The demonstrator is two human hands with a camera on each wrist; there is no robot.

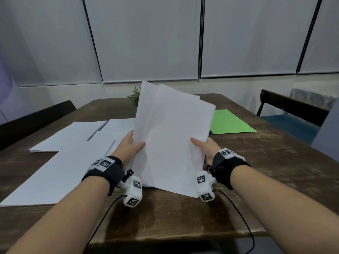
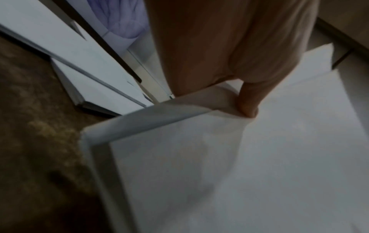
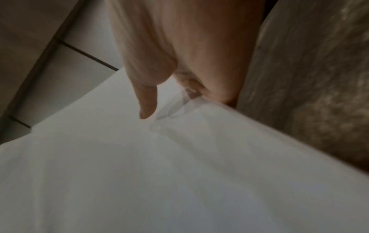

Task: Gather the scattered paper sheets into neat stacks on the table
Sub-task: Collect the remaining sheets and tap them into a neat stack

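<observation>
White paper sheets [image 1: 170, 136], a loose bundle with edges not yet squared, are what we hold between both our hands, tilted up above the near middle of the dark brown wooden table [image 1: 275, 162]; whether its lower edge touches the wood we cannot tell. Our left hand [image 1: 131, 146] grips the bundle's left edge, thumb laid across the front face and the other fingers hidden behind the paper. Our right hand [image 1: 205, 145] grips the right edge the same way, thumb on the front and the remaining fingers out of sight behind. In the left wrist view, the thumb [image 2: 249, 100] presses down on the top sheet close to the bundle's edge. In the right wrist view, the thumb [image 3: 147, 100] lies on the paper, which puckers slightly beside it. More flat white sheets [image 1: 60, 162] lie spread over the left part of the table, overlapping one another. A bright green sheet [image 1: 229, 121] lies flat on the right side, well apart from the white ones. A small green plant [image 1: 134, 96] peeks out behind the bundle's upper left corner.
</observation>
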